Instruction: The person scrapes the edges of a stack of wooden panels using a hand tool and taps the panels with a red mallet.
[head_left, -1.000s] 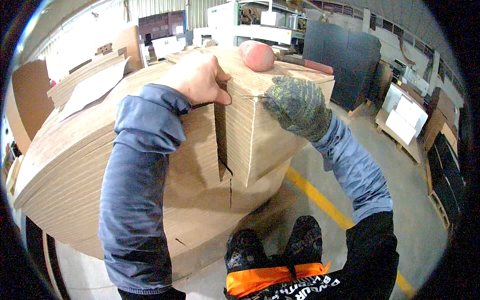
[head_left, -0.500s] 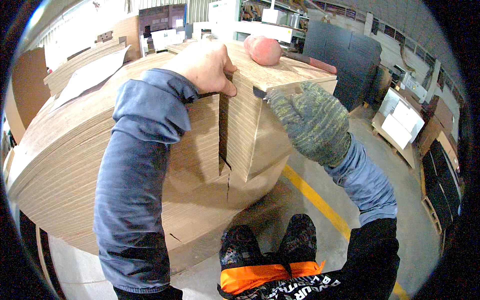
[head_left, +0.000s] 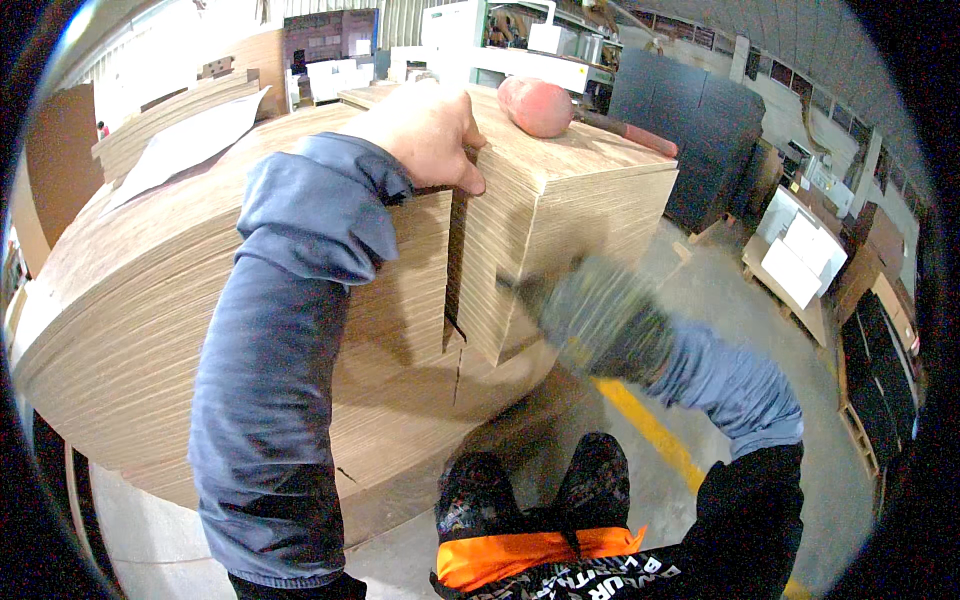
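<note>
My bare left hand (head_left: 425, 135) rests on top of the wood-grain boards, thumb and forefinger apart at the gap between two stacks. The thumb hangs over the front edge of the narrower right stack of boards (head_left: 490, 250). On its left stands the wider stack of boards (head_left: 400, 260). My right hand (head_left: 610, 315), in a grey-green knit glove, is closed and smeared by motion. A small dark thing (head_left: 508, 283) sticks out of its fingers against the right stack's upright front corner. What kind of tool it is cannot be made out.
A mallet with a reddish head (head_left: 540, 108) lies on the right stack, handle to the right. A white sheet (head_left: 195, 145) lies on boards at far left. Dark panels (head_left: 685, 130) stand behind. A yellow floor line (head_left: 650, 430) runs to my right.
My right hand has moved down along the right stack's corner, from near the top edge to about mid-height, with the small dark thing. My left hand stays on the boards.
</note>
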